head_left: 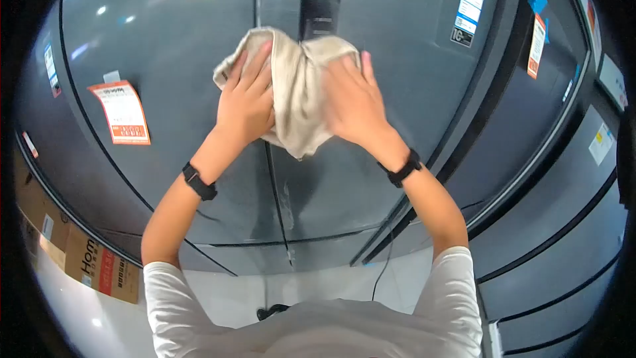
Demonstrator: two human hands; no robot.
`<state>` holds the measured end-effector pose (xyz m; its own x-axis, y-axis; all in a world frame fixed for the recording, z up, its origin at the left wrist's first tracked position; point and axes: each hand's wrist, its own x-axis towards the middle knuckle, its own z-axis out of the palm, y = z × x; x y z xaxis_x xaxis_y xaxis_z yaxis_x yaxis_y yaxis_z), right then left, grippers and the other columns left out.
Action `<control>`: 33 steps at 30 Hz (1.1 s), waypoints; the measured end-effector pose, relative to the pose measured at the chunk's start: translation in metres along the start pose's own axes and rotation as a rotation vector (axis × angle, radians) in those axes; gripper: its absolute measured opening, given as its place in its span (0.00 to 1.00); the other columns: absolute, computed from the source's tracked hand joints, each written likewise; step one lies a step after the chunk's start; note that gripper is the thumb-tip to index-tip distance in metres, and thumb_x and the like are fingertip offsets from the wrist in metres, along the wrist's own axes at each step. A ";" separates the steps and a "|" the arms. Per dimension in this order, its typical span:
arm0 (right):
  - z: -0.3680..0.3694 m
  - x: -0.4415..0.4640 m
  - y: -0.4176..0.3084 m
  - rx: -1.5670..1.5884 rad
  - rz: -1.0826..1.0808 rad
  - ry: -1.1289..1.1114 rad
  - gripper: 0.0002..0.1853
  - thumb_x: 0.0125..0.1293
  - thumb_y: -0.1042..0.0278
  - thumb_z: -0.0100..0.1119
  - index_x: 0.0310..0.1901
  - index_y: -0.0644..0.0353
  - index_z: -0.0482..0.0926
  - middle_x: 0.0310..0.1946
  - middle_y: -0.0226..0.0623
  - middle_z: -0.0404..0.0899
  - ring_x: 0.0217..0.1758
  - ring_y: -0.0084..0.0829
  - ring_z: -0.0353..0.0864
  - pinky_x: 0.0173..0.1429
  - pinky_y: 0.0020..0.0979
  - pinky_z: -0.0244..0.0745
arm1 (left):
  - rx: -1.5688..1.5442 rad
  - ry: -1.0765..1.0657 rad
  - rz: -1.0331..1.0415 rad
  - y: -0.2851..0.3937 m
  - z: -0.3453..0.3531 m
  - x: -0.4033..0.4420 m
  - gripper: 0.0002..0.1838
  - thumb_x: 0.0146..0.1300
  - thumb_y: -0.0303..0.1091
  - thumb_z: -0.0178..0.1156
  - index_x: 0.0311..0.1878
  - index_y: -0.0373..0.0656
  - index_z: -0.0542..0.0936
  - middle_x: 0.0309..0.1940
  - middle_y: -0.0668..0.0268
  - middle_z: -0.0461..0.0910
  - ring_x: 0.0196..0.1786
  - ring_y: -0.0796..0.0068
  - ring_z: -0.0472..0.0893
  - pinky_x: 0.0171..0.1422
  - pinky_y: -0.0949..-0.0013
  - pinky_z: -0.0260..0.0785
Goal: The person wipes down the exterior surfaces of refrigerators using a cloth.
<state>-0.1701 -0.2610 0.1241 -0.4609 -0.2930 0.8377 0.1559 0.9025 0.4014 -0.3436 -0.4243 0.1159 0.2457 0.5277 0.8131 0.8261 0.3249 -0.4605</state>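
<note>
2 hands [246,104] touch 1 beige cloth [296,96] over 2 grey doors [185,40].

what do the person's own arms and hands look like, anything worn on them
Both the left hand and the right hand are gloveless. A black band circles each wrist: the left band and the right band. The white sleeves are short, leaving the forearms bare.
</note>
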 end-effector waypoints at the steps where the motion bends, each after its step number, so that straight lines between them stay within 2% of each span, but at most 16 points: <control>1: -0.005 -0.003 0.004 -0.072 -0.007 -0.007 0.24 0.57 0.65 0.59 0.55 0.65 0.76 0.60 0.50 0.72 0.70 0.49 0.66 0.74 0.66 0.52 | -0.035 -0.040 0.011 -0.009 -0.006 -0.008 0.32 0.62 0.44 0.58 0.70 0.45 0.72 0.74 0.56 0.66 0.80 0.56 0.57 0.83 0.47 0.44; 2: -0.009 -0.003 0.009 -0.142 -0.013 -0.012 0.24 0.57 0.64 0.59 0.55 0.65 0.76 0.59 0.49 0.73 0.70 0.49 0.67 0.74 0.67 0.52 | -0.069 -0.081 0.023 -0.016 -0.012 -0.012 0.31 0.62 0.43 0.59 0.69 0.44 0.73 0.73 0.56 0.66 0.80 0.57 0.58 0.83 0.48 0.45; 5: -0.021 0.060 0.042 -0.233 0.133 0.169 0.24 0.62 0.63 0.57 0.59 0.64 0.75 0.58 0.47 0.74 0.68 0.49 0.68 0.74 0.68 0.50 | 0.103 0.093 -0.061 -0.051 -0.033 0.009 0.25 0.63 0.44 0.61 0.63 0.48 0.78 0.69 0.63 0.72 0.78 0.65 0.62 0.82 0.53 0.50; 8: -0.009 0.122 0.040 -0.264 0.045 0.384 0.25 0.63 0.64 0.57 0.61 0.64 0.74 0.61 0.50 0.72 0.69 0.51 0.68 0.76 0.64 0.51 | 0.154 0.244 -0.204 -0.073 -0.042 0.029 0.26 0.63 0.42 0.60 0.64 0.44 0.76 0.69 0.59 0.71 0.77 0.60 0.62 0.81 0.51 0.51; 11: 0.020 0.114 -0.015 -0.060 -0.068 0.281 0.28 0.60 0.65 0.60 0.61 0.68 0.74 0.65 0.53 0.70 0.70 0.52 0.66 0.77 0.60 0.51 | 0.098 0.209 -0.290 -0.065 -0.034 0.013 0.31 0.63 0.43 0.59 0.69 0.43 0.73 0.72 0.56 0.68 0.79 0.55 0.59 0.82 0.48 0.47; 13: 0.025 0.073 -0.068 0.148 -0.043 -0.021 0.29 0.56 0.65 0.62 0.59 0.72 0.74 0.65 0.56 0.69 0.70 0.54 0.66 0.77 0.59 0.52 | 0.014 0.142 -0.301 -0.046 -0.024 -0.021 0.32 0.63 0.44 0.58 0.71 0.45 0.71 0.73 0.57 0.67 0.80 0.54 0.58 0.83 0.48 0.46; 15: 0.039 0.027 -0.105 0.294 -0.030 -0.077 0.30 0.53 0.65 0.64 0.57 0.74 0.74 0.61 0.58 0.71 0.69 0.55 0.67 0.76 0.62 0.53 | -0.075 -0.002 -0.335 -0.023 -0.016 -0.063 0.33 0.64 0.45 0.54 0.72 0.45 0.70 0.74 0.58 0.66 0.80 0.53 0.56 0.83 0.48 0.45; 16: 0.044 0.021 -0.111 0.251 -0.010 -0.082 0.30 0.53 0.66 0.63 0.57 0.74 0.74 0.61 0.58 0.71 0.69 0.55 0.67 0.76 0.63 0.52 | -0.064 -0.005 -0.308 -0.015 -0.009 -0.088 0.32 0.65 0.44 0.53 0.72 0.44 0.70 0.74 0.59 0.66 0.81 0.53 0.55 0.83 0.47 0.46; 18: 0.053 0.024 -0.120 0.185 0.019 -0.082 0.29 0.53 0.67 0.62 0.57 0.73 0.74 0.60 0.58 0.71 0.68 0.55 0.67 0.75 0.65 0.52 | -0.117 -0.006 -0.303 -0.023 -0.014 -0.113 0.33 0.64 0.43 0.55 0.72 0.40 0.69 0.74 0.52 0.64 0.80 0.47 0.54 0.82 0.43 0.46; 19: 0.053 0.038 -0.127 0.164 0.064 -0.091 0.29 0.54 0.70 0.61 0.59 0.74 0.72 0.63 0.61 0.69 0.71 0.57 0.64 0.76 0.68 0.47 | -0.106 -0.033 -0.292 -0.034 -0.023 -0.119 0.35 0.65 0.45 0.56 0.73 0.39 0.67 0.75 0.48 0.61 0.80 0.43 0.54 0.82 0.40 0.45; 22: 0.067 0.097 -0.148 0.152 0.133 0.096 0.28 0.57 0.73 0.58 0.60 0.75 0.70 0.69 0.65 0.63 0.77 0.62 0.55 0.78 0.68 0.36 | -0.210 0.262 -0.437 -0.087 -0.073 -0.111 0.34 0.63 0.46 0.61 0.68 0.35 0.71 0.72 0.42 0.63 0.78 0.38 0.56 0.81 0.37 0.42; 23: 0.071 0.120 -0.159 0.209 0.154 0.204 0.27 0.57 0.75 0.57 0.60 0.76 0.70 0.71 0.66 0.61 0.78 0.63 0.52 0.78 0.68 0.32 | -0.200 0.334 -0.504 -0.106 -0.100 -0.104 0.35 0.57 0.41 0.63 0.66 0.32 0.72 0.70 0.39 0.63 0.76 0.33 0.56 0.80 0.36 0.43; 26: 0.089 0.177 -0.216 0.238 0.178 0.198 0.26 0.61 0.76 0.53 0.62 0.74 0.69 0.74 0.66 0.55 0.80 0.64 0.48 0.78 0.69 0.30 | -0.057 0.287 -0.654 -0.171 -0.129 -0.152 0.33 0.59 0.41 0.62 0.65 0.33 0.73 0.68 0.36 0.64 0.75 0.30 0.56 0.79 0.35 0.44; 28: 0.125 0.187 -0.260 0.240 0.162 0.171 0.27 0.62 0.72 0.53 0.64 0.73 0.67 0.74 0.68 0.53 0.80 0.66 0.46 0.77 0.70 0.30 | -0.043 0.216 -0.791 -0.205 -0.143 -0.204 0.30 0.60 0.40 0.61 0.63 0.32 0.75 0.67 0.35 0.65 0.74 0.30 0.57 0.79 0.34 0.45; 32: 0.172 0.188 -0.378 0.174 0.294 0.173 0.34 0.63 0.61 0.57 0.67 0.72 0.64 0.73 0.71 0.49 0.79 0.71 0.41 0.75 0.74 0.27 | -0.018 -0.068 -0.813 -0.250 -0.129 -0.337 0.26 0.62 0.35 0.57 0.62 0.32 0.76 0.67 0.37 0.66 0.75 0.31 0.57 0.78 0.33 0.46; 33: 0.179 0.183 -0.394 0.152 0.329 0.153 0.35 0.66 0.62 0.55 0.70 0.74 0.61 0.75 0.68 0.48 0.81 0.66 0.40 0.77 0.70 0.25 | -0.099 -0.128 -0.853 -0.261 -0.122 -0.366 0.26 0.62 0.35 0.56 0.62 0.32 0.75 0.68 0.39 0.66 0.76 0.32 0.56 0.78 0.32 0.47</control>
<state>-0.4726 -0.6138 0.0533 -0.2702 -0.0134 0.9627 0.1376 0.9891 0.0523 -0.5873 -0.7981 -0.0181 -0.5321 0.2211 0.8173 0.7438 0.5833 0.3264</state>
